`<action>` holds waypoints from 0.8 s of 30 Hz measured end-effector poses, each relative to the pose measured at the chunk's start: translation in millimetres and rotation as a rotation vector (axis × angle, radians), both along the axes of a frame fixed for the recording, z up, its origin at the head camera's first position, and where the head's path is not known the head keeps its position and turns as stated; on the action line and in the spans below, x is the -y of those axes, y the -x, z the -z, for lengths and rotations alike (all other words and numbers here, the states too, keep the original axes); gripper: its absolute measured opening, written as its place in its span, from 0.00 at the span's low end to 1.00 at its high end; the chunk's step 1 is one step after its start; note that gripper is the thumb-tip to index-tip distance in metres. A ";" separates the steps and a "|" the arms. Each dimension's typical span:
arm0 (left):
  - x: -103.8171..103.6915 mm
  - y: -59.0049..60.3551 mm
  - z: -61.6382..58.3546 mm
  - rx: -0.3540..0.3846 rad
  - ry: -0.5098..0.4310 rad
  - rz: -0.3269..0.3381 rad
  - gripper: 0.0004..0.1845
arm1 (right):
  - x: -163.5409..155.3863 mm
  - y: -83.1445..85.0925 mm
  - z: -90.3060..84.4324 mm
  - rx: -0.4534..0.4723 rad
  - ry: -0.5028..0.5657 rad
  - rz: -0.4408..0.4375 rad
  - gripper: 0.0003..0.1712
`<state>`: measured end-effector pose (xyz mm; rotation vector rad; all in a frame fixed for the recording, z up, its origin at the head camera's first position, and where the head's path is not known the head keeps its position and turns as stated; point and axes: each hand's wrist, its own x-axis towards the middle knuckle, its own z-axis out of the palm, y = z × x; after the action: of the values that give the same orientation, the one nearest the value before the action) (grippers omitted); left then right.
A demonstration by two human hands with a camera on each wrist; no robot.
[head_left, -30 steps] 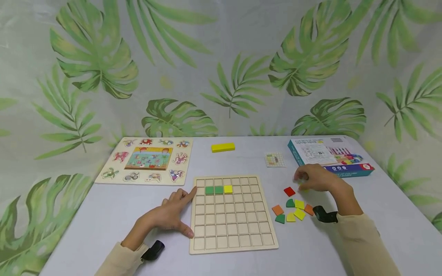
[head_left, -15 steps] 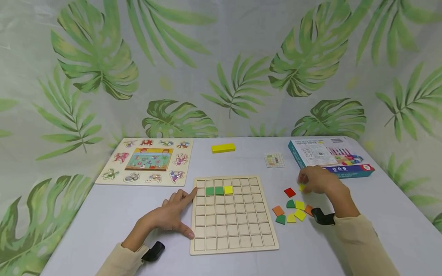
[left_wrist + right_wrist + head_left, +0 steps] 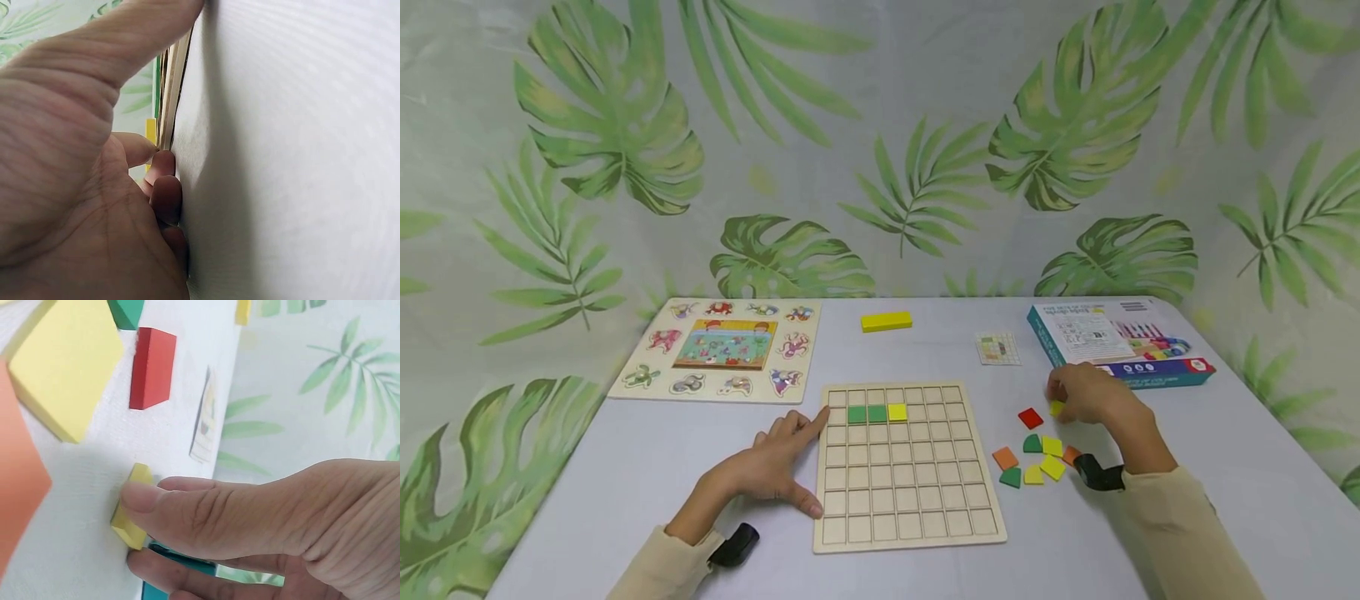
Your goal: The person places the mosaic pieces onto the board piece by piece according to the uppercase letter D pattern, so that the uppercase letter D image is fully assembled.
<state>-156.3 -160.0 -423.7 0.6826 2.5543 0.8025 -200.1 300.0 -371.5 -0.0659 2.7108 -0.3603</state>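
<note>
My left hand [image 3: 769, 467] rests at the left edge of a wooden grid board [image 3: 917, 527], its index finger and thumb spread along that side. Two green square tiles [image 3: 857, 414] and a yellow square tile [image 3: 897, 412] lie in the board's second row. To the right of the board, my right hand [image 3: 1093, 396] pinches a small yellow tile [image 3: 130, 515] between thumb and fingers, close over the cloth. Beside it lie a red tile [image 3: 1030, 417] and a loose group of yellow, green and orange tiles, among them an orange tile [image 3: 1005, 458] and a green quarter-round tile [image 3: 1011, 477].
A small pattern card [image 3: 998, 348] lies behind the tiles. At the back right is a teal-edged box [image 3: 1150, 333]. A yellow block [image 3: 886, 322] sits at the back middle, and a sea-animal puzzle board [image 3: 647, 350] at the back left. A leaf-print cloth [image 3: 880, 167] hangs behind.
My right hand has shifted slightly right, its fingers drawing together on the small yellow tile. The left hand, the board and the tiles on it have stayed put.
</note>
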 end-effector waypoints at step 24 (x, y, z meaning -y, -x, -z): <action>1.2 1.3 2.8 -0.003 0.003 -0.004 0.73 | 18.3 0.7 -0.5 -0.114 0.032 -0.108 0.12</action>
<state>-157.6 -161.3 -426.5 0.6786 2.5597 0.7998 -200.8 281.7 -371.0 -0.2478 2.7991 -0.3781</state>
